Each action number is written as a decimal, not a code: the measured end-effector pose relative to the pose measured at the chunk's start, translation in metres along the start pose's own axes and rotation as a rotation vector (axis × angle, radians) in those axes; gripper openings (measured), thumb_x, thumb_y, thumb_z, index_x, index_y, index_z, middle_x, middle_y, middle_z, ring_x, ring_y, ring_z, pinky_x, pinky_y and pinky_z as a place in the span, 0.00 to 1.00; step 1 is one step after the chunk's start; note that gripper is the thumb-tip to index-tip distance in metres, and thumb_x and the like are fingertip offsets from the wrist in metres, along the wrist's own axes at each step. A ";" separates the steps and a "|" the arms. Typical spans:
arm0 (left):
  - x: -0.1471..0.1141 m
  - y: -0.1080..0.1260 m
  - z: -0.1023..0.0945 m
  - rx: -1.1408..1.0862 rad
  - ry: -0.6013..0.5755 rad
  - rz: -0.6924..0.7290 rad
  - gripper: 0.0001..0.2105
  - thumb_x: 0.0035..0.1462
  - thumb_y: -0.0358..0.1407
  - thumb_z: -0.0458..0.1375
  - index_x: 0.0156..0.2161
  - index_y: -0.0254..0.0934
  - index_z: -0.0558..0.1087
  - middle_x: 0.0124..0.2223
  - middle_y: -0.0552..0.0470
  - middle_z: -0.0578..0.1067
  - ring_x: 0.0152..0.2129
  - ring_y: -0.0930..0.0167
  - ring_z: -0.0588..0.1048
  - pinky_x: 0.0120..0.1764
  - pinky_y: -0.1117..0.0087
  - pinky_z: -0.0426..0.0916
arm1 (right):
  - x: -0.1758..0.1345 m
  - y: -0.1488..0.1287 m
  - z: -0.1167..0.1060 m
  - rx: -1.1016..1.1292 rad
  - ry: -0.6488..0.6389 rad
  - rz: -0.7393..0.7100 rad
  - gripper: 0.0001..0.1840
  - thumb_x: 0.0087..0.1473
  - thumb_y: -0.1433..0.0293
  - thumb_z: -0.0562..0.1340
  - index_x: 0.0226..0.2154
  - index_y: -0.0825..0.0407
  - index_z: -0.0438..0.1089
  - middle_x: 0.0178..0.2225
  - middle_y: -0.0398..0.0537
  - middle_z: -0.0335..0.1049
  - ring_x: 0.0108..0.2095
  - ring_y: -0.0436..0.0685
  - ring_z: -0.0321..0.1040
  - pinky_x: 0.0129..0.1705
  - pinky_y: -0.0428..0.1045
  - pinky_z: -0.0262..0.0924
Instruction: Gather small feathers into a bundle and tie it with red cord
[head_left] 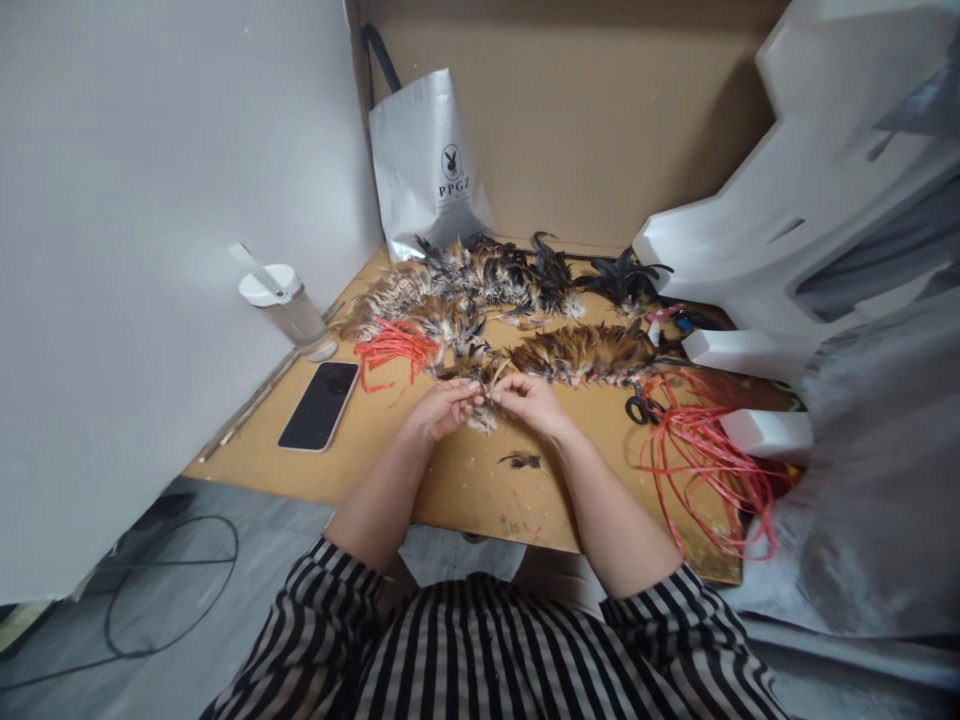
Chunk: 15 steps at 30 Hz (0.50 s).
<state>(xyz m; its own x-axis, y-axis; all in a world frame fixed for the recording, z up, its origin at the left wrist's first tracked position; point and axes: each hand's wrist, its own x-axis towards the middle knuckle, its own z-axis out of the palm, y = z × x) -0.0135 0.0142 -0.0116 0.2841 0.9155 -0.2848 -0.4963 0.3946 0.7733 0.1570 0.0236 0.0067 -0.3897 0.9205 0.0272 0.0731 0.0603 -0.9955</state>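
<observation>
Striped shirt (pixel 480 650): nearest the camera, at the front edge of the counter (pixel 457 490).
Left hand (pixel 448 407): fingers curled, thumb and fingertips brought together; appears to pinch a feather piece (pixel 497 373).
Right hand (pixel 529 402): thumb and forefinger closed in a pinch on the same piece, just beside the left fingertips.
Feather piece: between the two hands, above the counter; fine detail too small to read.
Pale feather tuft (pixel 482 420): directly below the fingertips; held or resting, cannot tell.
Step in hand (judged): sorting or preparing a single feather piece by fingertip.
Next move (judged): calls for one pinch kept firm while the other adjusts, without crushing the vanes.
Loose dark feather (pixel 523 460): on the counter, nearer the shirt than the hands.
Brown feather row (pixel 585 354): beyond the right hand.
Mixed feather pile (pixel 420 290): farther back.
Red strands (pixel 397 348): beyond the left hand, near the phone (pixel 319 405).
Scissors (pixel 642 406): right of the right hand, unheld, beside the red bundle (pixel 697 465).
</observation>
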 end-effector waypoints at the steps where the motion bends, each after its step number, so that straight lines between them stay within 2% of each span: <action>1: 0.000 0.000 0.001 0.013 0.007 0.009 0.02 0.48 0.27 0.60 0.29 0.29 0.71 0.24 0.51 0.72 0.18 0.81 0.71 0.20 0.84 0.63 | 0.000 0.000 0.000 -0.033 -0.019 0.004 0.15 0.39 0.60 0.64 0.25 0.56 0.69 0.17 0.39 0.61 0.18 0.44 0.49 0.21 0.42 0.45; 4: -0.001 -0.002 0.004 0.084 0.042 0.044 0.06 0.45 0.29 0.62 0.29 0.29 0.70 0.22 0.51 0.72 0.17 0.79 0.71 0.21 0.82 0.64 | -0.001 0.000 0.000 -0.111 -0.038 0.006 0.15 0.40 0.60 0.63 0.26 0.57 0.70 0.17 0.39 0.62 0.18 0.44 0.49 0.21 0.42 0.45; 10: 0.003 -0.010 0.003 0.296 0.115 0.178 0.12 0.40 0.34 0.65 0.29 0.31 0.68 0.21 0.51 0.73 0.13 0.79 0.68 0.17 0.80 0.60 | 0.000 0.002 0.002 -0.147 -0.037 0.017 0.14 0.41 0.62 0.62 0.26 0.57 0.70 0.23 0.45 0.69 0.21 0.46 0.57 0.25 0.43 0.51; 15: 0.004 -0.008 0.003 0.359 0.166 0.242 0.14 0.37 0.37 0.66 0.28 0.32 0.68 0.19 0.52 0.72 0.11 0.79 0.65 0.16 0.79 0.57 | 0.002 0.006 0.003 -0.081 0.052 0.061 0.13 0.39 0.61 0.63 0.24 0.55 0.68 0.15 0.37 0.60 0.15 0.43 0.48 0.18 0.42 0.44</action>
<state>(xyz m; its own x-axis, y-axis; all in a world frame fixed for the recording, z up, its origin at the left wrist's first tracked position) -0.0059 0.0149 -0.0170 0.0455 0.9896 -0.1361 -0.2083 0.1426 0.9676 0.1541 0.0245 0.0003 -0.3345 0.9420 -0.0263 0.1700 0.0329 -0.9849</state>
